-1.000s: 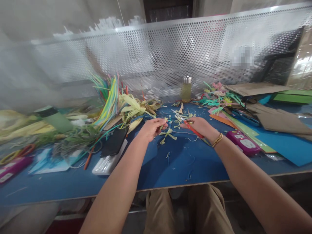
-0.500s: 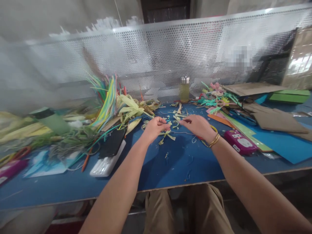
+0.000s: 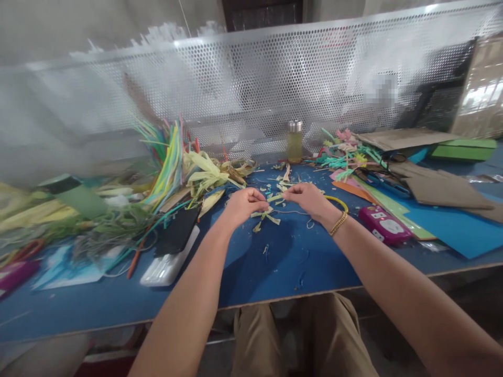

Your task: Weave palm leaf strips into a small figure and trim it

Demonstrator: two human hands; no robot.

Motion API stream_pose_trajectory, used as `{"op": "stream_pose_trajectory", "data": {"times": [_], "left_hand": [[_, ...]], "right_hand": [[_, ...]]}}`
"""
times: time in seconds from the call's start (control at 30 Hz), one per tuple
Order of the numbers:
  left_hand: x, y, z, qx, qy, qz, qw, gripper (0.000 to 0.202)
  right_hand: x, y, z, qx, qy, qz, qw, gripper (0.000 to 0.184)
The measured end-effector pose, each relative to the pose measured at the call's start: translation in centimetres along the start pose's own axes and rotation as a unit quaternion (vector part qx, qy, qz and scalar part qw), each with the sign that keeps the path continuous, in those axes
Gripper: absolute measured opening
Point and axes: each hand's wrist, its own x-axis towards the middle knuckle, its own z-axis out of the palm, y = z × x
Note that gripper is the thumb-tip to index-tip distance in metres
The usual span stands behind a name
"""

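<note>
Over the middle of the blue tabletop [image 3: 255, 272], a short pale green strip of corn husk [image 3: 275, 198] spans the gap between my two hands. My left hand [image 3: 244, 205] pinches its left end between thumb and fingers. The other end is pinched by my right hand [image 3: 310, 200], which wears a gold bracelet [image 3: 338, 224] at the wrist. Just below the fingers lies a small knotted piece of husk [image 3: 268, 219] with several loose ends. Husk scraps [image 3: 286, 178] are scattered behind the hands.
Colourful pipe cleaners [image 3: 168, 162] and corn husks [image 3: 206, 173] heap up at left, near a black phone [image 3: 176, 230] on a white case [image 3: 168, 267]. A lidded bottle [image 3: 294, 144] stands at the back. Rightward lie a magenta device [image 3: 385, 225], cardboard [image 3: 444, 191] and blue paper [image 3: 448, 230].
My right hand has moved left, closer to my left hand. The husk strip is now stretched between their fingertips. The whole view has shifted slightly.
</note>
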Motion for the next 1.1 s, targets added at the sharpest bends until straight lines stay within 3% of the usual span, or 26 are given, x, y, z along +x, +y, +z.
{"op": "stream_pose_trajectory", "data": {"times": [0.13,0.23,0.4,0.53,0.63,0.77,0.9,1.0,1.1], "left_hand": [[0.3,-1.0,-1.7,0.146,0.038,-0.042,0.988,0.021],[0.1,-0.9,-2.2,0.254,-0.005,-0.076,0.964,0.033],[-0.1,-0.3,-1.6,0.298,-0.092,-0.124,0.942,0.037],[0.1,-0.5,-1.0,0.329,-0.085,-0.136,0.931,0.032],[0.2,-0.5,-0.7,0.345,-0.073,-0.13,0.927,0.03],[0.2,-0.5,-0.7,0.329,-0.061,-0.126,0.934,0.026],[0.2,-0.8,-0.8,0.283,-0.02,-0.098,0.954,0.031],[0.3,-1.0,-0.5,0.182,0.002,-0.088,0.979,0.032],[0.3,-1.0,0.2,0.064,-0.012,-0.112,0.992,0.038]], "right_hand": [[0.4,0.7,-0.5,0.028,0.036,0.04,0.998,0.023],[0.8,1.9,0.3,0.019,0.009,0.016,1.0,0.02],[1.2,3.3,2.7,-0.105,-0.025,-0.026,0.994,0.017],[1.1,3.1,3.8,-0.226,-0.036,-0.032,0.973,0.017],[0.9,2.9,4.1,-0.244,-0.033,-0.033,0.969,0.017],[1.0,3.0,4.2,-0.172,-0.025,-0.035,0.984,0.016],[1.2,2.7,4.1,-0.038,0.019,-0.022,0.999,0.015],[1.0,2.0,3.9,0.067,0.047,-0.005,0.997,0.017],[0.8,1.6,3.6,0.145,0.042,0.01,0.988,0.021]]}}
